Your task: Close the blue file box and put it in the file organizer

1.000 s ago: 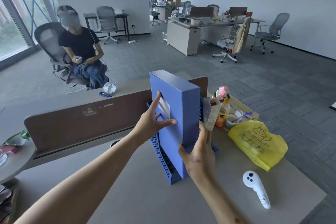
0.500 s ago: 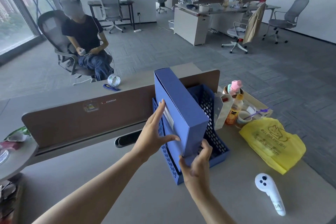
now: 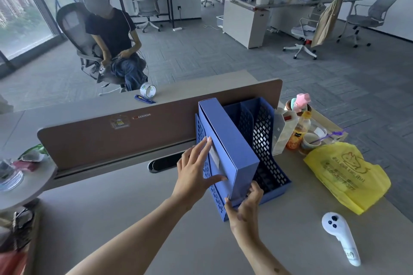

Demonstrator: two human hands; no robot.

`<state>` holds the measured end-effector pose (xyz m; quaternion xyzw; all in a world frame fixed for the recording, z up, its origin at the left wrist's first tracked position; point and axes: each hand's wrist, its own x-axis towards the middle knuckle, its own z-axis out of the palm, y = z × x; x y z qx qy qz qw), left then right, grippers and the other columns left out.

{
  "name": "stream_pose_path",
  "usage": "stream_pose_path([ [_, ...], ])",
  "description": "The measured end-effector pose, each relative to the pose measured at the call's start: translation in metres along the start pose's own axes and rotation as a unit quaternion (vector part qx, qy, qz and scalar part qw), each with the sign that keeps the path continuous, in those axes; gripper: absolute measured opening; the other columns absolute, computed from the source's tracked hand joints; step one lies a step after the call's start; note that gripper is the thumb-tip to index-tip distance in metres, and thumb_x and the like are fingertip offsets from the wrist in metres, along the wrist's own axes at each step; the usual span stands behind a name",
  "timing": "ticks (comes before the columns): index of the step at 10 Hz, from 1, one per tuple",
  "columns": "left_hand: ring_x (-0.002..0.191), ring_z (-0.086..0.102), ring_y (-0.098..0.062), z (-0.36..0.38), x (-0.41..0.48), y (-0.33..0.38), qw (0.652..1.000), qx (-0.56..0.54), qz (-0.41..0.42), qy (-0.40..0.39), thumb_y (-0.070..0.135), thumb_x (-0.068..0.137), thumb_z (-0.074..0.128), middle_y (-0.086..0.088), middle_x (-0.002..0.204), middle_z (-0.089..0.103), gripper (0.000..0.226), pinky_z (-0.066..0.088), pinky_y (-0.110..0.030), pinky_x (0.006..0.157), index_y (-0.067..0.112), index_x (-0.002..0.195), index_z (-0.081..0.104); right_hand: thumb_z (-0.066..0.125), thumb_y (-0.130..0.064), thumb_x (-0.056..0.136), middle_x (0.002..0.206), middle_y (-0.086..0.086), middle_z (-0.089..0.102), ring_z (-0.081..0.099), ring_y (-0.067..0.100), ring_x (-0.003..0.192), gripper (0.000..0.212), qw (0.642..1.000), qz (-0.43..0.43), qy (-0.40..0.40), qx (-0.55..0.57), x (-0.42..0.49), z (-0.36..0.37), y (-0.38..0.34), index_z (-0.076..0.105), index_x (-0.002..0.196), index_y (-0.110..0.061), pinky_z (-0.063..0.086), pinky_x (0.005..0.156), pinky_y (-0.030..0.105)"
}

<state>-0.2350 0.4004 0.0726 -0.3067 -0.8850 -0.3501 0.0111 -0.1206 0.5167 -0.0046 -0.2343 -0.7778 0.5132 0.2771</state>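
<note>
The blue file box is closed and stands on edge, tilted, in the leftmost slot of the blue perforated file organizer. My left hand presses flat against the box's left face near its white label, fingers spread, thumb on the front edge. My right hand grips the box's lower front corner at the organizer's front lip. The organizer's two right slots hold nothing.
A brown desk divider runs behind the organizer. To the right stand a carton, a bottle, cups and a yellow plastic bag. A white controller lies at the front right. A seated person is beyond the desk.
The box has gone down from above the organizer into its left slot. Both hands followed it down, and the view shifted lower and closer.
</note>
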Motion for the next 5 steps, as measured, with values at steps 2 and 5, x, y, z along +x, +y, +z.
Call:
stream_pose_path([
  [2,0.141,0.018,-0.015,0.006,-0.01,0.001,1.0,0.007,-0.029,-0.003,0.063,0.079,0.064,0.02,0.16,0.016,0.094,0.016,-0.042,0.115,0.049,0.15,0.004,0.071,-0.008,0.079,0.129,-0.007,0.031,0.043,0.015,0.119,0.078,0.999,0.017,-0.033,-0.009,0.005,-0.003,-0.004,0.022,0.14,-0.008,0.031,0.089,-0.005],
  [5,0.132,0.038,-0.015,-0.016,-0.05,-0.007,0.997,0.034,-0.057,0.04,0.054,0.09,0.056,0.015,0.145,0.048,0.063,0.025,-0.037,0.107,0.04,0.147,0.033,0.079,-0.041,0.07,0.146,-0.002,0.027,0.028,-0.002,0.137,0.096,0.995,-0.087,-0.043,-0.009,0.013,-0.041,-0.053,0.022,0.143,-0.018,0.03,0.114,0.023],
])
